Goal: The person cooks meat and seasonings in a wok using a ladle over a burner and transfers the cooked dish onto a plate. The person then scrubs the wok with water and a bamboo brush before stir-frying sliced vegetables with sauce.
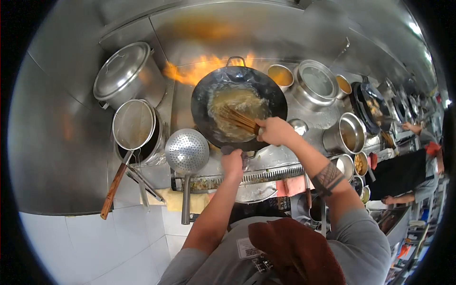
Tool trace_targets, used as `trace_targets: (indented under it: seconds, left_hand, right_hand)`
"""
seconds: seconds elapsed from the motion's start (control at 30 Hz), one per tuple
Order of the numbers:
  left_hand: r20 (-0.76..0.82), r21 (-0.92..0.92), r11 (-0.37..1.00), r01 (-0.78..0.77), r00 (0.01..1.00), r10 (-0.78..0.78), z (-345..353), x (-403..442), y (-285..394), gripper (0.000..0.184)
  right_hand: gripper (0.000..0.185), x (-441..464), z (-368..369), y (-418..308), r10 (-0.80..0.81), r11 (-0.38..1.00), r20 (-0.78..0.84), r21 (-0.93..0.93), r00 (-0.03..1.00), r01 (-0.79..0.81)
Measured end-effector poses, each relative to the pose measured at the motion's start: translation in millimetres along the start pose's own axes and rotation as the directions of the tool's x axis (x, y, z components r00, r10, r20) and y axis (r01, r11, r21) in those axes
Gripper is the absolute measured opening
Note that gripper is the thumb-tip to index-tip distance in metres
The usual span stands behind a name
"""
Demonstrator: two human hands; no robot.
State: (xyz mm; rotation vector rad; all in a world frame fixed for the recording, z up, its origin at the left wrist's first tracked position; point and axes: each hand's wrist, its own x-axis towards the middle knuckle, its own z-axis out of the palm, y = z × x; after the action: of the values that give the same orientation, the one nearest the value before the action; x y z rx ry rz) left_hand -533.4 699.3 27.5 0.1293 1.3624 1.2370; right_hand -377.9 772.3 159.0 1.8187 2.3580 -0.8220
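Observation:
A large dark wok (202, 111) sits tilted on the stove, with cloudy, swirling water (237, 102) inside. My right hand (274, 131) is closed around a bamboo wok brush (240, 119), whose bristles reach into the water. At the near rim, my left hand (232, 164) is closed on the wok's edge, with what looks like a grey cloth (228, 149) between fingers and metal. To the left of that hand rests a perforated skimmer (187, 151), its handle pointing toward me. Beyond the wok's far loop handle, orange flames (204, 66) flare up.
A lidded stockpot (122, 71) and a fine-mesh strainer (134, 124) over another pot stand at left. At right are a ladle (298, 126), a large round pot (317, 83) and a steel pot (344, 135). Farther right, a co-worker in a dark apron (401, 173) works beside another wok.

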Motion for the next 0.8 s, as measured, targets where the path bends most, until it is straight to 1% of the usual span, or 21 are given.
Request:
trace_targets:
  seconds: [0.03,0.1,0.13,0.17,0.23,0.3,0.33,0.37,0.4,0.43,0.47,0.5,0.53,0.57,0.6,0.63,0.67,0.7,0.73,0.77,0.8]
  left_hand:
    - [0.000,0.016,1.000,-0.010,1.000,0.010,-4,-6,1,0.005]
    - [-0.044,0.110,0.994,-0.020,0.999,0.025,-14,-13,0,0.015]
    - [-0.050,0.154,0.980,-0.124,0.990,0.133,-25,1,-14,0.013]
    - [-0.054,0.169,0.977,-0.131,0.988,0.141,-29,-5,-15,0.013]
    - [-0.084,0.162,0.964,-0.213,0.970,0.228,-28,-22,-13,0.015]
    - [-0.081,0.181,0.951,-0.250,0.960,0.268,-23,-47,-8,0.014]
    - [-0.071,0.184,0.941,-0.284,0.951,0.301,-20,-57,-8,0.014]
    - [-0.077,0.196,0.940,-0.280,0.951,0.299,-18,-62,-11,0.014]
    - [-0.117,0.259,0.900,-0.351,0.913,0.390,-14,-65,-12,0.013]
    - [-0.150,0.323,0.850,-0.416,0.864,0.480,-10,-68,-12,0.012]
    - [-0.154,0.331,0.848,-0.415,0.862,0.482,-7,-70,-10,0.012]
    - [-0.161,0.460,0.763,-0.454,0.803,0.574,-4,-73,-8,0.019]
    - [-0.150,0.582,0.662,-0.473,0.737,0.659,0,-76,-6,0.027]
    - [-0.148,0.588,0.659,-0.469,0.739,0.658,8,-83,-3,0.027]
    - [-0.133,0.700,0.557,-0.447,0.685,0.716,17,-93,2,0.032]
    - [-0.104,0.794,0.445,-0.414,0.628,0.771,27,-104,5,0.038]
    - [-0.075,0.842,0.368,-0.395,0.591,0.804,35,-114,6,0.040]
    - [-0.068,0.843,0.362,-0.398,0.589,0.805,44,-122,6,0.040]
    - [-0.031,0.881,0.281,-0.382,0.544,0.839,51,-130,4,0.040]
    - [0.010,0.911,0.198,-0.361,0.499,0.867,56,-136,2,0.041]
    - [0.015,0.913,0.193,-0.360,0.502,0.865,60,-142,-1,0.041]
  right_hand:
    - [0.057,-16,10,7,-0.002,1.000,-0.009,0.017,1.000,0.002]
    - [0.065,-46,33,18,-0.077,0.993,-0.071,0.080,0.994,0.083]
    - [0.068,-59,42,20,-0.087,0.988,-0.049,0.124,0.995,0.092]
    - [0.068,-70,48,20,-0.090,0.985,-0.053,0.140,0.994,0.097]
    - [0.065,-90,59,21,-0.141,0.969,-0.031,0.201,0.990,0.144]
    - [0.065,-99,67,25,-0.133,0.953,-0.031,0.270,0.991,0.136]
    - [0.065,-98,77,32,-0.152,0.945,-0.076,0.282,0.985,0.167]
    - [0.065,-98,82,36,-0.169,0.937,-0.121,0.289,0.978,0.197]
    - [0.069,-102,80,38,-0.170,0.919,-0.099,0.344,0.980,0.194]
    - [0.069,-105,76,39,-0.174,0.915,-0.098,0.350,0.980,0.198]
    - [0.070,-107,73,40,-0.165,0.883,-0.064,0.434,0.984,0.177]
    - [0.071,-108,71,42,-0.158,0.844,-0.029,0.514,0.987,0.150]
    - [0.071,-99,76,48,-0.158,0.840,-0.025,0.522,0.987,0.148]
    - [0.071,-82,88,58,-0.181,0.723,-0.026,0.674,0.983,0.151]
    - [0.071,-80,89,62,-0.201,0.580,-0.034,0.801,0.979,0.147]
    - [0.071,-82,91,69,-0.198,0.576,-0.036,0.804,0.980,0.146]
    - [0.071,-91,79,71,-0.176,0.464,0.044,0.885,0.983,0.043]
    - [0.071,-96,71,73,-0.167,0.339,0.126,0.939,0.978,-0.063]
    - [0.073,-99,65,78,-0.196,0.300,0.165,0.949,0.967,-0.101]
    - [0.073,-97,64,84,-0.194,0.295,0.161,0.950,0.968,-0.099]
    - [0.074,-96,66,89,-0.221,0.219,0.167,0.969,0.961,-0.118]
